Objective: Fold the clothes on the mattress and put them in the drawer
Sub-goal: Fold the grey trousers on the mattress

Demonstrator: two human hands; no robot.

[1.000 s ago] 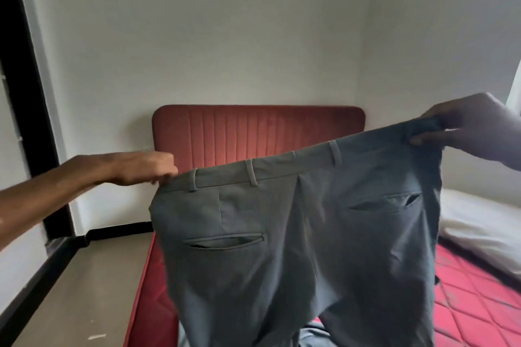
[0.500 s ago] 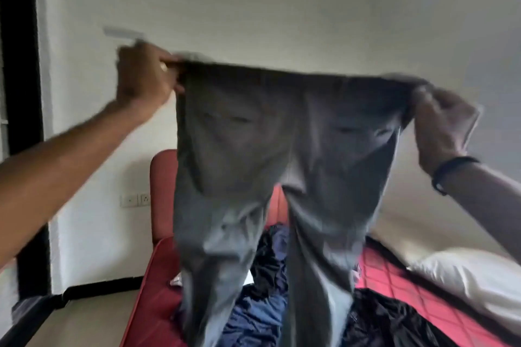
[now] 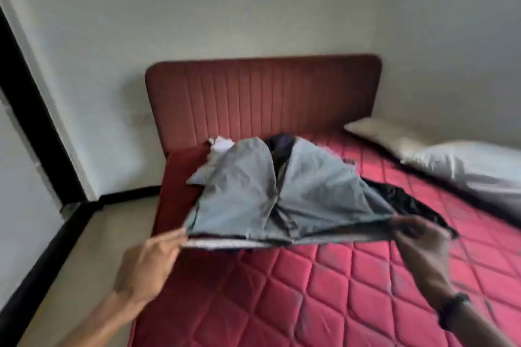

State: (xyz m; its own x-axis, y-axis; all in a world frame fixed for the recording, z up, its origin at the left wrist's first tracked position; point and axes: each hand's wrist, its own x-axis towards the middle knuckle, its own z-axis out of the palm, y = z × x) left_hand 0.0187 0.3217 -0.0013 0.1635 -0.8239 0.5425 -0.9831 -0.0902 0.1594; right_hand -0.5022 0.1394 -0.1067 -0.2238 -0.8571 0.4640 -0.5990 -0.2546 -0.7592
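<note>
Left hand: the left hand reaches in from the lower left, its fingers pinching the left end of the trousers' waistband; the outline is blurred
Right hand: the right hand enters from the lower right with a dark wristband on the wrist; its fingers are closed on the right end of the same waistband
Trousers: the grey trousers are stretched by the waist between the two hands, the waistband lifted just above the mattress, the two legs running away toward the headboard and draping over the heap of clothes
Mattress: the red quilted mattress fills the near and right part of the view, diamond-stitched, bare in front of the trousers
Other clothes: dark clothes lie under and to the right of the trousers, with another dark piece showing between the two legs; a pale garment shows at the far left end of the heap
Pillows: a white pillow lies along the right edge of the mattress, a beige pillow beyond it near the headboard
Headboard: the red ribbed headboard stands against the pale wall
Floor: a strip of beige floor runs along the left side of the bed, edged by a black skirting
</note>
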